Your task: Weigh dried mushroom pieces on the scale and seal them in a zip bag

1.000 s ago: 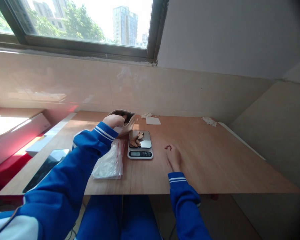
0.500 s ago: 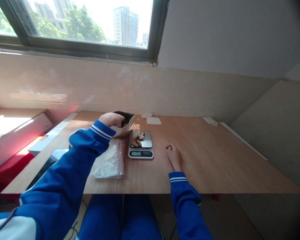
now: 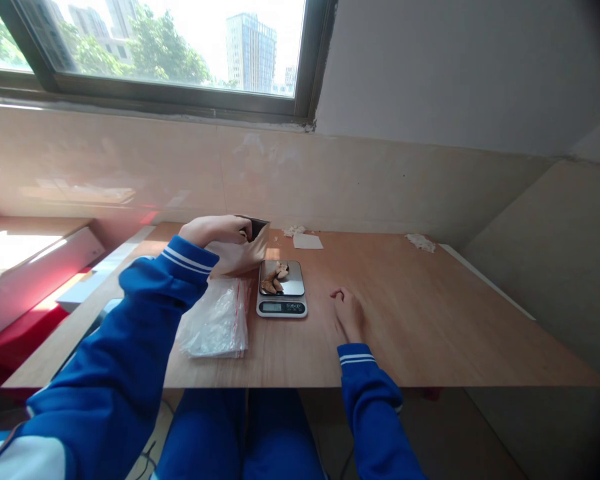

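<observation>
Holding: left hand (image 3: 213, 230) in a narrow grip on the upper edge of a brown paper bag (image 3: 240, 257), which stands upright at 10 o'clock from the scale; mouth faces up, inside hidden.
Free hand: right hand (image 3: 349, 313) rests on the desk (image 3: 430, 320) at 3 o'clock from the scale, fingers (image 3: 336, 293) loosely curled, grip holding nothing.
Scale: digital kitchen scale (image 3: 281, 303), steel pan, readout too small to read.
Pan: tan pieces (image 3: 275, 280), perhaps dried mushroom, in a small heap.
Plastic: clear zip bag (image 3: 215, 320) with red-lined edge, folded, just beside the scale at 8 o'clock.
Far edge: white card (image 3: 307, 241) at 12 o'clock; crumpled tissue (image 3: 420, 243) well off at 2 o'clock.
Progress: pieces are on the pan; how much remains in the paper bag cannot be told.
</observation>
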Available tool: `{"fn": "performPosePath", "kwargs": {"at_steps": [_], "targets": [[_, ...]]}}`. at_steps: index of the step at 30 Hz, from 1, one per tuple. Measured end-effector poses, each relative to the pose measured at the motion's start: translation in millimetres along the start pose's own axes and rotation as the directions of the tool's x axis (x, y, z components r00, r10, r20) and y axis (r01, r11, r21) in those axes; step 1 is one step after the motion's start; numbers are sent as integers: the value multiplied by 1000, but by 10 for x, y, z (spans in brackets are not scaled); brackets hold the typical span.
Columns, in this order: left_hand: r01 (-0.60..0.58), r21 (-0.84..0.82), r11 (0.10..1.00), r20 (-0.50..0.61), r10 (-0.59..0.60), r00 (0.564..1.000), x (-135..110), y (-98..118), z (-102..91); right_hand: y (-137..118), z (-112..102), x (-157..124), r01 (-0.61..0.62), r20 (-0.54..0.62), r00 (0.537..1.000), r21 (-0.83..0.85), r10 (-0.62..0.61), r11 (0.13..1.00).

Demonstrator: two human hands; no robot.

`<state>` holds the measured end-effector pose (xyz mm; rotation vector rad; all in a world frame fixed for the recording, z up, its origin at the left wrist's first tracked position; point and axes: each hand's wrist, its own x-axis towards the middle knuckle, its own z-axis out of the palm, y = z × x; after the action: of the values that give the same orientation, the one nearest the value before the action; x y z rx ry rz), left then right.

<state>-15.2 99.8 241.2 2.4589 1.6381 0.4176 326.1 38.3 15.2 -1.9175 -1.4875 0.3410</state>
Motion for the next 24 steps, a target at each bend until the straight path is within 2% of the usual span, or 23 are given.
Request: {"fn": "performPosePath", "kwargs": {"at_steps": [2, 3, 6, 8, 9, 11, 13, 14, 15, 16, 17, 18, 19, 20, 21, 22, 24], "targets": [[-49, 53, 997, 145, 41, 989, -3, -24, -94, -3, -2, -2, 1, -3, 1000, -4, -1, 1000], [-57, 69, 996, 148, 47, 988, -8, -43, -130, -4, -2, -3, 3, -4, 1000, -7, -3, 1000], [-95, 59, 994, -37, 97, 995, -20, -111, -163, -10, -3, -7, 10, -8, 1000, -12, -10, 1000], [-121, 31, 992, -235, 125, 964, -22, -128, -130, -10, -4, -10, 14, -7, 1000, -15, -14, 1000], [-112, 7, 994, -352, 108, 930, -25, -115, -105, -9, -5, -11, 13, -6, 1000, -16, -13, 1000], [-78, -69, 995, -569, 26, 822, -43, -36, -41, -3, -5, -7, 8, -3, 1000, -12, -8, 1000], [-77, -161, 984, -700, -59, 711, -87, 100, 50, -2, -4, -1, 7, 2, 1000, 5, -7, 1000], [-97, -200, 975, -723, -80, 686, -121, 180, 113, -10, -2, -2, 17, 2, 1000, 19, -17, 1000], [-125, -244, 962, -718, -93, 690, -161, 261, 191, -27, 0, -9, 39, -5, 999, 36, -39, 999], [-149, -316, 937, -676, -113, 728, -208, 340, 286, -56, 3, -25, 74, -22, 997, 58, -73, 996], [-157, -420, 894, -599, -143, 788, -259, 414, 396, -99, 6, -53, 116, -52, 992, 88, -111, 989], [-135, -555, 821, -470, -176, 865, -313, 483, 520, -157, 10, -96, 162, -95, 984, 126, -151, 979], [-75, -700, 710, -302, -199, 932, -369, 546, 653, -230, 13, -154, 212, -146, 971, 170, -188, 962], [4, -825, 565, -134, -203, 970, -425, 603, 788, -315, 17, -227, 260, -195, 956, 221, -218, 940], [91, -901, 424, 10, -189, 982, -480, 655, 919, -412, 19, -309, 309, -234, 940, 273, -248, 911], [150, -939, 311, 92, -193, 977, -532, 701, 1040, -515, 20, -399, 359, -257, 924, 321, -284, 877], [223, -957, 186, 188, -187, 964, -626, 777, 1236, -724, 19, -574, 433, -235, 901, 405, -366, 805]]}}
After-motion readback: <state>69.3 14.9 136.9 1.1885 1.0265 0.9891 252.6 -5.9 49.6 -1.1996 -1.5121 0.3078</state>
